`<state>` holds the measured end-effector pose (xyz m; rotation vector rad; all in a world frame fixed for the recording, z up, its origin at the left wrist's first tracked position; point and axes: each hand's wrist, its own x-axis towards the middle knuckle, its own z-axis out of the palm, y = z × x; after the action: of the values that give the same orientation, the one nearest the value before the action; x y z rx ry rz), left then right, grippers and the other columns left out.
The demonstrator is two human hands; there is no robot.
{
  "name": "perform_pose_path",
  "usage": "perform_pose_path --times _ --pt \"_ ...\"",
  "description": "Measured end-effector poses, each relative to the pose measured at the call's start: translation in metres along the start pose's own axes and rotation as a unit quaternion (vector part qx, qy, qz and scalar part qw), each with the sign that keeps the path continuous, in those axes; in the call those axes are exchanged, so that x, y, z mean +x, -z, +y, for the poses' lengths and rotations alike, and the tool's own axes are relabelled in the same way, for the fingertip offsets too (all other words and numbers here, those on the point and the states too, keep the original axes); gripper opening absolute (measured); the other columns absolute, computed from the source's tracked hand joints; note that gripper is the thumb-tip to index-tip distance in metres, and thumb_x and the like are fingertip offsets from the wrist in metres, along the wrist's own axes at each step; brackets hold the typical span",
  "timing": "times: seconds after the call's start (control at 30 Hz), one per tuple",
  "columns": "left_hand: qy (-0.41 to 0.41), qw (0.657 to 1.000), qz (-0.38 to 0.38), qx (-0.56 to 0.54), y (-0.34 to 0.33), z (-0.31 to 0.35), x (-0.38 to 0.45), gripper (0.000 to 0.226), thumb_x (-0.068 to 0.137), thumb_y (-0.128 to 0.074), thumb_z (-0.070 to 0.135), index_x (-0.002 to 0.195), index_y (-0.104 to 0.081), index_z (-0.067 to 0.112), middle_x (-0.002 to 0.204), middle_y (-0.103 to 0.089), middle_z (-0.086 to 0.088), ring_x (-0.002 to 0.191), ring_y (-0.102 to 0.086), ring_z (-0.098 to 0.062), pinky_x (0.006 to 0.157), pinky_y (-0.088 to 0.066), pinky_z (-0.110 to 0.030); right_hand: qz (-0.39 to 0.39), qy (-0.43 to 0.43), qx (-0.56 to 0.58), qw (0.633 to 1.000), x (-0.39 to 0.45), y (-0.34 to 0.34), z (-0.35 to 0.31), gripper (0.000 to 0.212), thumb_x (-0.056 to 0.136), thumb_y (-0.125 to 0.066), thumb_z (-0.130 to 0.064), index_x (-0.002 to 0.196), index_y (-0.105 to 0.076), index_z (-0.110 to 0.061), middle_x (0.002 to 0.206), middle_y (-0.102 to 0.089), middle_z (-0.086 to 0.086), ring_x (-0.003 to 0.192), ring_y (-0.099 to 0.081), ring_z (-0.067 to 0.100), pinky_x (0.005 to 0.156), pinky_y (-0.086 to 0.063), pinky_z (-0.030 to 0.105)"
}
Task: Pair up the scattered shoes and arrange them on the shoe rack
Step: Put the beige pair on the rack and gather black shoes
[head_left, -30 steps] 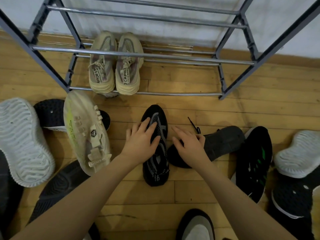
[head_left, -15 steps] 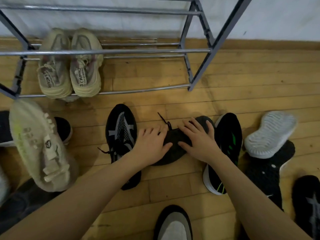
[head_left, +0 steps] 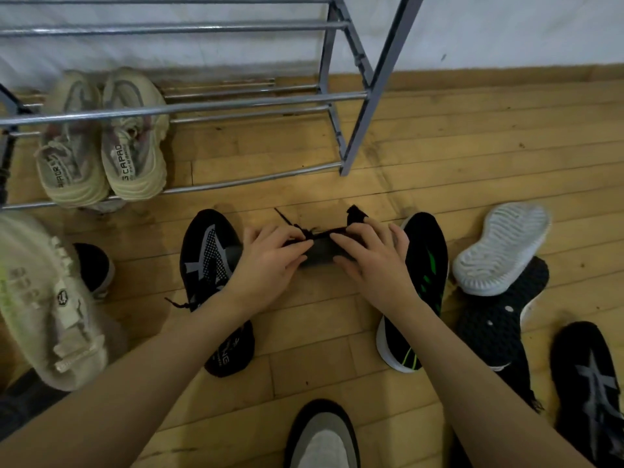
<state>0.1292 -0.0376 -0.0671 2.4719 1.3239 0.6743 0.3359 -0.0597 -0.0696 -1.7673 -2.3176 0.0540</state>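
Observation:
My left hand (head_left: 266, 261) and my right hand (head_left: 373, 258) both grip a dark grey shoe (head_left: 322, 252) that lies on its side across the floor, its black laces sticking up between my fingers. Just left of it a black shoe with grey stripes (head_left: 211, 265) lies upright on the floor. A black shoe with green marks (head_left: 426, 258) lies to the right, partly under my right forearm. The metal shoe rack (head_left: 358, 96) stands against the wall, with a beige pair (head_left: 101, 140) on its lowest rails at the left.
Scattered around: a cream shoe (head_left: 47, 309) on the left, a white sole (head_left: 499, 248) turned up over a black mesh shoe (head_left: 496, 319) on the right, another black striped shoe (head_left: 591, 383) at far right, a grey-toed shoe (head_left: 322, 437) at the bottom.
Both hands have closed on the dark grey shoe and turned it up onto its side. The view has shifted further right, so the rack and the beige pair sit more to the left.

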Motion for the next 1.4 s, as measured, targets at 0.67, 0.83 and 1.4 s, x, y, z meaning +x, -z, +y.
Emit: perform_pose_path --times 0.67,0.83,1.4 --pt "0.304 0.927 -0.143 0.169 0.015 0.001 -0.051 0.110 0.059 -0.039 0.089 0.141 -0.034 0.015 0.143 -0.031 -0.029 0.125 -0.037 -0.049 0.098 -0.032 -0.057 0.012 -0.014 0.012 1.000 -0.017 -0.001 -0.033 0.041 0.086 -0.052 -0.051 0.118 -0.062 -0.026 0.100 -0.062 -0.001 0.094 -0.054 0.023 0.084 -0.027 0.038" --pt "0.299 0.934 -0.164 0.111 0.012 -0.011 -0.067 0.111 0.057 -0.066 0.072 0.141 -0.032 0.007 0.136 -0.039 -0.027 0.118 -0.045 -0.043 0.099 -0.032 -0.053 -0.207 0.003 0.054 0.977 0.010 -0.001 -0.047 0.075 0.082 -0.038 -0.072 0.146 -0.019 -0.038 0.150 -0.027 0.004 0.136 -0.022 0.027 0.111 -0.008 0.044" --pt "0.272 0.961 -0.050 -0.008 0.021 -0.025 -0.066 0.071 0.085 -0.061 0.038 0.141 -0.032 0.005 0.140 -0.036 -0.024 0.126 -0.038 -0.040 0.098 -0.035 -0.055 -0.157 0.079 -0.052 0.983 -0.011 -0.024 -0.044 0.057 0.089 -0.030 -0.057 0.143 -0.024 -0.040 0.125 -0.051 0.024 0.098 -0.058 0.039 0.079 -0.048 0.048"
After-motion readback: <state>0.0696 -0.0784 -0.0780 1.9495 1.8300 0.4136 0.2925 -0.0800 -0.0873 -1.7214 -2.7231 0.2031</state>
